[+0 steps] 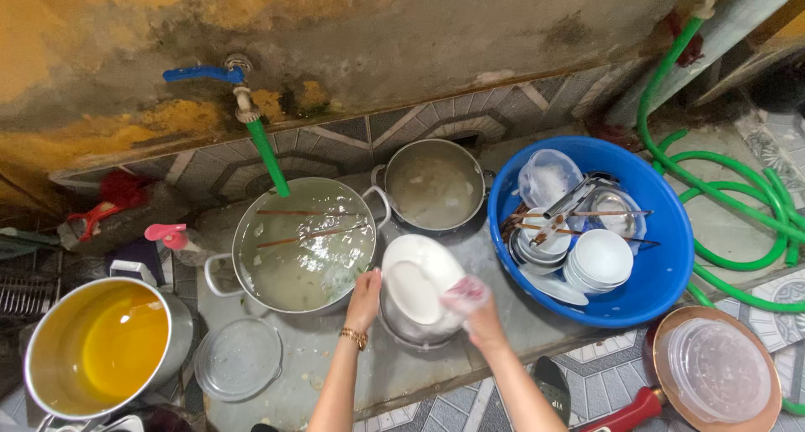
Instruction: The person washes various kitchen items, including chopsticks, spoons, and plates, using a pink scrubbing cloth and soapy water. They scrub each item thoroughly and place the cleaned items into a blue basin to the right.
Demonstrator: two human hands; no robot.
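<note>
While tilted leftward, white plate [417, 283], seemingly two-handed.

Both bare arms reach forward. The left hand [366, 299] is raised, fingers curled, a bracelet at its wrist. The right hand [475, 308] is blurred, fingers bent.

- The round white plate [417, 286] in my left grip [365, 300] is glossy, smooth ceramic.
- The big round steel pot [303, 242] looks dull brushed metal.
- The blue round basin [662, 264] is shiny plastic.
- The grey counter [394, 373] is rough, wet concrete.
</note>
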